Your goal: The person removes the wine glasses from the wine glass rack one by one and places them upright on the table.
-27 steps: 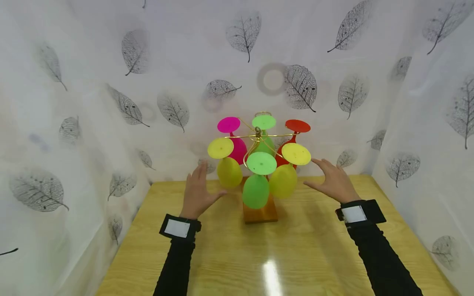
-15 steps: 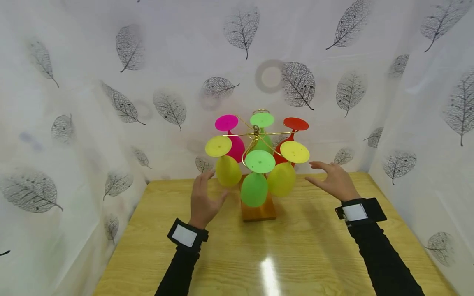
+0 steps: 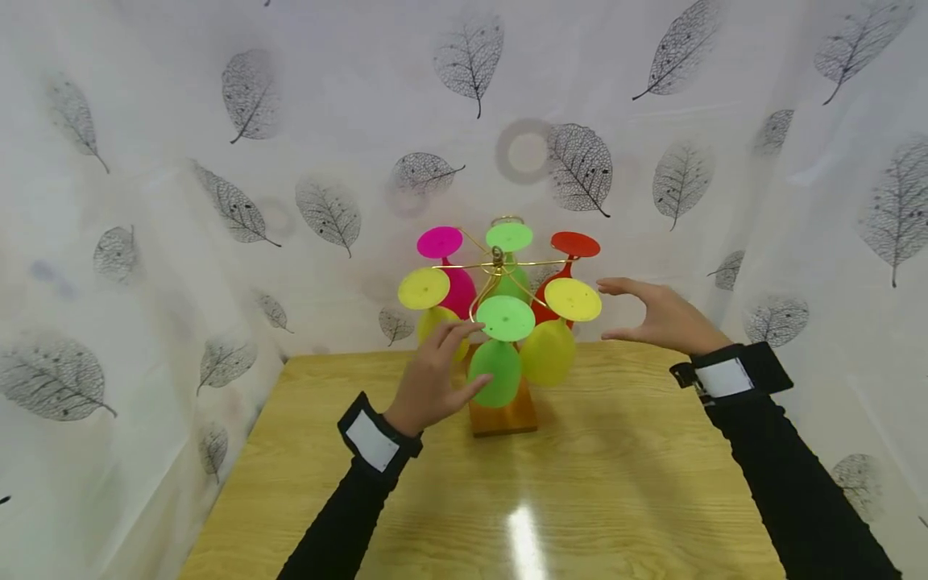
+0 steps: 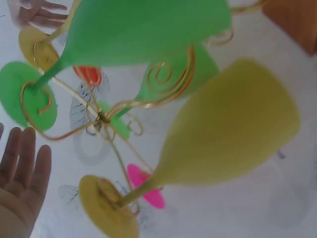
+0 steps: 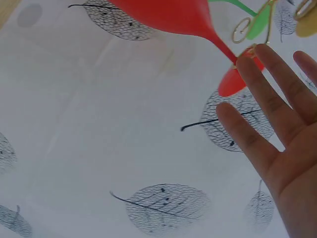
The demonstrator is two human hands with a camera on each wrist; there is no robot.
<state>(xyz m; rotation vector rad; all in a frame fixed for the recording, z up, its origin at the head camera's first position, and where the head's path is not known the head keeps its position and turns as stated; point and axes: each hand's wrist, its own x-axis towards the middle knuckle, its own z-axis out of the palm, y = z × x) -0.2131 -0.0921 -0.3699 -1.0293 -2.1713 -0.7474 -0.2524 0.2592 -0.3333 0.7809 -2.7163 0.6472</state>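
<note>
A gold wire rack (image 3: pixel 497 259) on a wooden base (image 3: pixel 503 419) holds several plastic wine glasses hanging upside down. My left hand (image 3: pixel 429 387) is at the front green glass (image 3: pixel 496 374), fingers near its foot and thumb overlapping its bowl, partly covering the left yellow glass (image 3: pixel 424 288). In the left wrist view, that hand's fingers (image 4: pixel 37 173) are extended below the green foot. To the right, my right hand (image 3: pixel 663 318) holds nothing, thumb and fingers apart beside the right yellow glass (image 3: pixel 548 353). Its fingers appear near the red glass (image 5: pixel 171 15) in the right wrist view.
A pink glass (image 3: pixel 459 292) and another green glass (image 3: pixel 510 237) hang at the back of the rack. The rack stands near the back of a wooden table (image 3: pixel 609 483). White sheeting (image 3: pixel 348 80) with leaf prints rises behind and at both sides.
My left hand has moved right, from beside the left yellow glass to the front green glass. The right hand has risen slightly and turned more sideways. The rack keeps its place.
</note>
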